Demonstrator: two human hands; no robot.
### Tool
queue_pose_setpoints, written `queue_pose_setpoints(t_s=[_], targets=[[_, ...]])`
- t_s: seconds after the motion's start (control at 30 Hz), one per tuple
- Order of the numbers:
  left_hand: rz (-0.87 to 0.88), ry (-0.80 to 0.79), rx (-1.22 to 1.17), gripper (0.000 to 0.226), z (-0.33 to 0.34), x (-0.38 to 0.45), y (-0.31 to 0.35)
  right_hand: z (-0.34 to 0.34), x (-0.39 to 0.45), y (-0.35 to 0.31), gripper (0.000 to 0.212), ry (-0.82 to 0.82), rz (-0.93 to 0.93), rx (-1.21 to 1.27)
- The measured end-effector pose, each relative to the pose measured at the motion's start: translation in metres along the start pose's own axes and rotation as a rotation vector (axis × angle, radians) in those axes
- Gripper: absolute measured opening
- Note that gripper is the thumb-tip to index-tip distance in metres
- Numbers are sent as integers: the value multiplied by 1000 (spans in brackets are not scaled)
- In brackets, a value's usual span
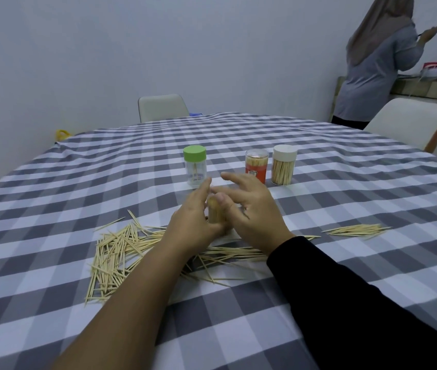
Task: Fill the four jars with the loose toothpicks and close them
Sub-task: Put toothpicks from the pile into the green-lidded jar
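Note:
A clear jar (pixel 215 212) packed with toothpicks stands open-topped at the table's middle. My left hand (pixel 194 222) grips it from the left. My right hand (pixel 256 209) has its thumb on the jar's top and its fingers spread out above. Behind stand three lidded jars: a green-lidded jar (pixel 195 166) holding only a few toothpicks, a full red-labelled jar (pixel 257 166) and a full white-lidded jar (pixel 284 169). Loose toothpicks (pixel 116 252) lie heaped to the left and under my forearms. A smaller bunch of toothpicks (pixel 356 231) lies to the right.
The table wears a grey-and-white checked cloth (pixel 345 263). A white chair (pixel 162 106) stands at the far side, another chair (pixel 409 121) at the far right. A person (pixel 377 76) stands by a counter at the back right. A yellow object (pixel 62 134) peeks past the table's left edge.

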State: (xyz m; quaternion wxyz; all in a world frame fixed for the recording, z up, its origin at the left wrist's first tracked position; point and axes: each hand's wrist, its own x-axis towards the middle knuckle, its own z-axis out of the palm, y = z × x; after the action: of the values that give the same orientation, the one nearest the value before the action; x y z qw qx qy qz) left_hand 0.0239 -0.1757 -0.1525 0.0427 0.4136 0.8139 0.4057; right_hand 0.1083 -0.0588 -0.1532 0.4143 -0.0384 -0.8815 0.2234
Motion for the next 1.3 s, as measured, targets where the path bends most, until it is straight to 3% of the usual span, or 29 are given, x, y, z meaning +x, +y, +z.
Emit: queue_pose_setpoints(t_s=[0.07, 0.43, 0.63, 0.73, 0.9, 0.97, 1.1, 1.2, 1.3], targets=[[-30, -14, -20, 101, -1, -1, -1, 3, -1, 1, 44, -61, -17, -90], [-11, -15, -15, 96, 0, -1, 0, 0, 0, 1, 48, -45, 18, -110], [-24, -19, -36, 97, 0, -1, -1, -1, 2, -1, 52, -120, 57, -103], [-32, -25, -28, 95, 1, 0, -1, -3, 3, -1, 53, -264, 108, -136], [-28, 2, -3, 93, 3, 0, -3, -8, 5, -1, 49, -270, 165, -141], [-4, 19, 5, 92, 4, -1, -3, -11, 8, 2, 46, -324, 201, -137], [116, 46, 56, 86, 4, -1, -3, -22, 15, 14, 44, -263, 278, -14], [149, 30, 92, 68, 4, -1, -3, -34, 18, 22, 53, -448, 447, -132], [166, 42, 100, 55, 4, -2, -3, -37, 14, 23, 60, -650, 467, -305]])
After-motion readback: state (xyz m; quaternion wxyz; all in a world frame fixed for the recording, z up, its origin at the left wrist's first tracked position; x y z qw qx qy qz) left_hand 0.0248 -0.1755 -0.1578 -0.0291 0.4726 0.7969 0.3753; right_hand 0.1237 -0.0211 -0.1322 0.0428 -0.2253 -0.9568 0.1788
